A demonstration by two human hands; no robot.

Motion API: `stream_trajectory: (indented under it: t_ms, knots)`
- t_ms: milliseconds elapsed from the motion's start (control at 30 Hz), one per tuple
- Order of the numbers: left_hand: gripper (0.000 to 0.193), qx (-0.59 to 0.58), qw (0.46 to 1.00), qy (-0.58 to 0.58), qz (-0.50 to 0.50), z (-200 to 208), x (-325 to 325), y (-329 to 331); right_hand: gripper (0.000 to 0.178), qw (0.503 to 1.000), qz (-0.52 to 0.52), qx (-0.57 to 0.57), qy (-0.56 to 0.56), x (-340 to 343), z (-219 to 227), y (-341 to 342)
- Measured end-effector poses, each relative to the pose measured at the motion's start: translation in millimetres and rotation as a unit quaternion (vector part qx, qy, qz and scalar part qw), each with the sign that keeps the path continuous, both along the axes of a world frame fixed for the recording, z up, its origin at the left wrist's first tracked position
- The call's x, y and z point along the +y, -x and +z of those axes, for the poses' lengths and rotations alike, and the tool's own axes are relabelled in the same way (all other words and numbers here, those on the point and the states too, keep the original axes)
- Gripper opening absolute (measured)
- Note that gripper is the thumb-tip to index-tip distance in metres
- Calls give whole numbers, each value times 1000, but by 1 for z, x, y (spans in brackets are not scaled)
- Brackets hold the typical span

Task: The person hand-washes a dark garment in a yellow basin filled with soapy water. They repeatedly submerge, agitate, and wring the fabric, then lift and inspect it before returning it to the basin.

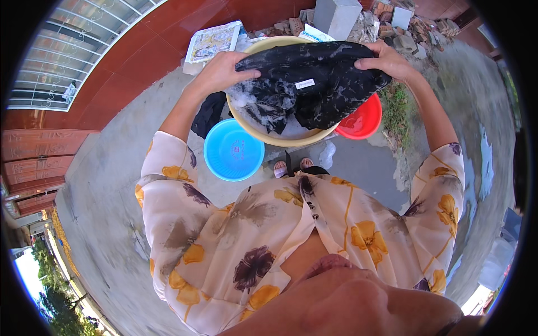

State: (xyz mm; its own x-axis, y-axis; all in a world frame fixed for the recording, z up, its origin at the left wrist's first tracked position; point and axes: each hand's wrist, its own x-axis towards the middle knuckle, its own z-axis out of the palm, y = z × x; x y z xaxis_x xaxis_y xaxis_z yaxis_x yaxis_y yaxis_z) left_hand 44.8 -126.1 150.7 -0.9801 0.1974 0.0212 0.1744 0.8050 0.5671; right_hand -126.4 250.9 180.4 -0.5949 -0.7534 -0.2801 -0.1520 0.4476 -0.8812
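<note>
A wet black garment [328,73] with a small white label is stretched between my hands, flecked with soap suds. My left hand [227,71] grips its left edge, thumb on top and fingers underneath. On the other side my right hand [386,63] pinches the upper right edge the same way. Beneath the cloth stands a large cream-yellow basin [263,136], its far rim partly hidden by the garment. White foam [242,96] and soapy water show inside it, with the lower folds of the garment hanging into the suds.
A light-blue basin [233,150] stands near left, a red basin [363,120] at the right. Dark cloth [210,113] lies left of the large basin. Behind are a printed sack [213,42], a grey block [336,19] and broken bricks [386,11]. Grass [399,112] grows at the right.
</note>
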Motion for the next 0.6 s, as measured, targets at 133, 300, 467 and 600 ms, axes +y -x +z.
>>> stream_trajectory:
  t_ms: [133, 300, 467, 600]
  knots:
    - [39, -106, 984, 139, -24, -18, -11, -4, 28, 997, 6, 71, 35, -11, -22, 6]
    - [33, 73, 988, -95, 92, 19, 6, -4, 29, 975, -148, 48, 161, -26, 31, -25]
    - [26, 139, 965, -180, 132, 123, 62, -11, 31, 931, -171, 103, 305, -49, 108, -44]
    - [33, 177, 933, -203, 240, 180, 86, -1, 28, 886, -156, 156, 407, -63, 168, -60]
